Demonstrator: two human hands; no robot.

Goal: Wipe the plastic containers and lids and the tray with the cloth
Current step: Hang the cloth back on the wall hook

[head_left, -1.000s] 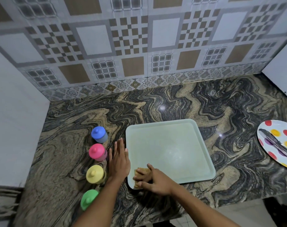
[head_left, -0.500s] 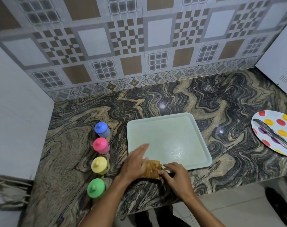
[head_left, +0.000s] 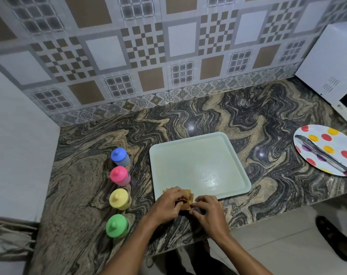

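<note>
**Both hands on the cloth at the tray's near-left corner**

So the small brown cloth (head_left: 186, 197) is bunched up right at the near-left corner of the pale green square plastic tray (head_left: 196, 155). It lies over the tray's front rim and a bit of the counter. The left hand (head_left: 167, 205) has its fingers curled over the left side of the cloth and grips it. The right hand (head_left: 207, 210) pinches the cloth's right edge with its fingertips, so both hands are closed on the cloth.

The tray lies flat on the swirly black-and-tan stone counter (head_left: 267, 116), with a shiny patch of glare toward its near-right part.

To the left of the tray, near it but not touching, 4 small plastic containers stand upright in a line, each with a knobbed lid on. From back to front they are the blue-lidded container (head_left: 120, 156), the pink-lidded container (head_left: 119, 175), the yellow-lidded container (head_left: 119, 199) and the green-lidded container (head_left: 116, 225).

Well off to the right sits a round white plate with coloured dots (head_left: 331, 135), with metal tongs (head_left: 325, 154) lying across it. A white appliance (head_left: 331, 62) stands in the back-right corner, and a patterned tile wall (head_left: 149, 46) runs behind the counter.
</note>
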